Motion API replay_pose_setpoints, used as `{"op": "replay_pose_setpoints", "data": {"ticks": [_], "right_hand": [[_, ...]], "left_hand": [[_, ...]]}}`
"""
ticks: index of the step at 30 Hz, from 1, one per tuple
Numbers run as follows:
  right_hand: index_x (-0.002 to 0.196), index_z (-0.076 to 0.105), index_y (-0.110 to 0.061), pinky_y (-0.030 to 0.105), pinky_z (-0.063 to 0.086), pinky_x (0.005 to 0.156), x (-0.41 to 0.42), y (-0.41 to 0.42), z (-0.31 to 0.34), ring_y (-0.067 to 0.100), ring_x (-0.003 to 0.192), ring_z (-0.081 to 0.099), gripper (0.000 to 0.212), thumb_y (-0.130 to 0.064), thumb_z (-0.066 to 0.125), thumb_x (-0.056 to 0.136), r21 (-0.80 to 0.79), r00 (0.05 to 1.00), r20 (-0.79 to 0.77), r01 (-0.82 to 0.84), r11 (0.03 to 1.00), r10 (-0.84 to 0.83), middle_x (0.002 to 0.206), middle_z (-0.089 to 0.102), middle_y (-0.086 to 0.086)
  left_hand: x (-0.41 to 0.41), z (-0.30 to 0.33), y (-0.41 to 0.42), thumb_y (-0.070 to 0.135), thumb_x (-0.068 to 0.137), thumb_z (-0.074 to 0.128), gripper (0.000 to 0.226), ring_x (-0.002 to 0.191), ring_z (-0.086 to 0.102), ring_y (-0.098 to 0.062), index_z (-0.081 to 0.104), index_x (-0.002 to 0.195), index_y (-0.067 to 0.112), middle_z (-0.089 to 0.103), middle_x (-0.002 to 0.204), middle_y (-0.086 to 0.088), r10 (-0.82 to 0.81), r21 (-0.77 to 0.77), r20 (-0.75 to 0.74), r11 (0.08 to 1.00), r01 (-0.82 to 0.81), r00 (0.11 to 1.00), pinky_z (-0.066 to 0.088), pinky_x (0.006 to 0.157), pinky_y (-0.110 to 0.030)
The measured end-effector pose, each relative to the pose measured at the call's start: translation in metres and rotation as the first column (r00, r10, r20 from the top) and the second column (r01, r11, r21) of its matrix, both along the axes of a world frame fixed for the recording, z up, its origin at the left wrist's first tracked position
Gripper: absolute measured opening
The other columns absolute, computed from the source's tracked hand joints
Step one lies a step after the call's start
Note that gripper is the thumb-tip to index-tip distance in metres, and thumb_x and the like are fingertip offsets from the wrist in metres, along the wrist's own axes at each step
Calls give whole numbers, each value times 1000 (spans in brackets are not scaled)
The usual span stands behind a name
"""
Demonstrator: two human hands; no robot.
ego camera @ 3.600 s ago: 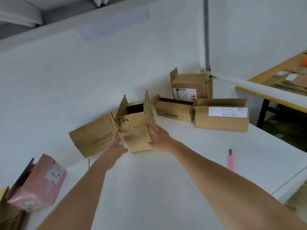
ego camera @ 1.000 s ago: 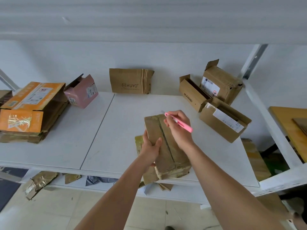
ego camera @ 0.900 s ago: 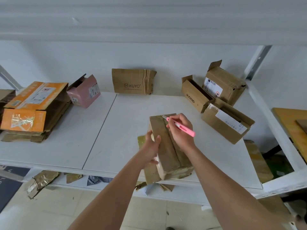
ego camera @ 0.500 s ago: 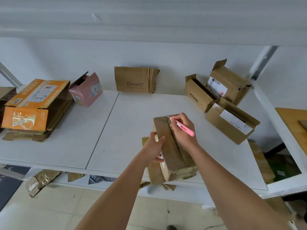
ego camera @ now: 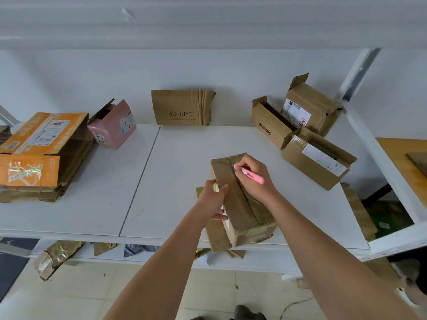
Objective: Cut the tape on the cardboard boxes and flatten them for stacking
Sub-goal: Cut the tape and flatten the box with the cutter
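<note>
A brown taped cardboard box lies near the front edge of the white table, its taped seam facing up. My left hand grips the box's left side, thumb on top. My right hand holds a pink utility knife like a pen, its tip on the tape seam near the box's far end. A loose flap of the box hangs down over the table's front edge below my left hand.
A flattened HUYO box leans on the back wall. Three open brown boxes sit at the right, a pink box and an orange stack of flattened boxes at the left. Cardboard scraps lie on the floor.
From 3.6 s ago the box came from the back wall to the front edge and my right hand took up the knife. Over the last second the knife tip has stayed near the seam's far end.
</note>
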State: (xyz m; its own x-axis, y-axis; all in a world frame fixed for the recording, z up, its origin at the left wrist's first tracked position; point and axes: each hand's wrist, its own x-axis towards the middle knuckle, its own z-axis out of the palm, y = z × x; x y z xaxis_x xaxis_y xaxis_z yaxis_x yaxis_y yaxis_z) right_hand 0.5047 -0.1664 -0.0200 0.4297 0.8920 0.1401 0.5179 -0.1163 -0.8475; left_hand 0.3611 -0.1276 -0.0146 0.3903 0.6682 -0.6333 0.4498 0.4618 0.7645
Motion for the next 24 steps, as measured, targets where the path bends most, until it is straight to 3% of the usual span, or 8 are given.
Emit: {"op": "replay_pose_setpoints", "data": {"ticks": [3,9,14,17,20,24], "right_hand": [[77,53,-8,17,38,54,-3,-11,2,11,66,53,17,-6,59,93,-77,998,44,-49,996,52,73,56,2],[75,50,-8,24,34,51,-4,-63,8,8,57,46,20,-11,58,93,-206,994,-41,-107,973,101,67,53,9],[74,48,-5,16,30,49,-17,-119,10,5,50,39,23,-3,58,95,-33,984,-61,-168,985,166,58,44,-5],[75,47,-7,20,30,50,-21,-135,10,5,51,39,24,-5,57,97,0,984,-74,-164,986,163,58,43,-11],[76,50,-8,15,31,51,-22,-152,10,5,51,42,23,-7,57,98,10,985,-54,-164,986,165,59,46,-11],[79,53,-5,15,32,51,-15,-167,14,4,52,41,19,-10,59,97,31,982,-103,-153,988,156,61,50,-1]], "left_hand": [[1,-1,1,37,100,51,49,97,69,-38,32,144,26,59,122,-12,4,6,-9,1000,-4,1000,60,79,-51],[3,1,-1,38,100,51,50,91,71,-37,31,144,27,59,118,-11,12,24,-38,1000,-11,999,60,76,-51],[8,8,-6,33,101,50,59,88,70,-41,16,149,30,58,120,-12,2,47,-67,999,1,998,61,70,-49],[9,13,-10,27,102,46,70,86,71,-43,-1,149,47,64,113,-16,-7,99,-98,995,16,995,60,70,-52],[11,15,-13,19,104,38,64,83,69,-36,8,148,55,64,101,-8,-59,233,-137,968,90,989,61,60,-46],[15,16,-16,19,106,31,52,91,65,-29,26,151,46,57,98,3,-103,325,-204,931,166,974,61,59,-40]]}}
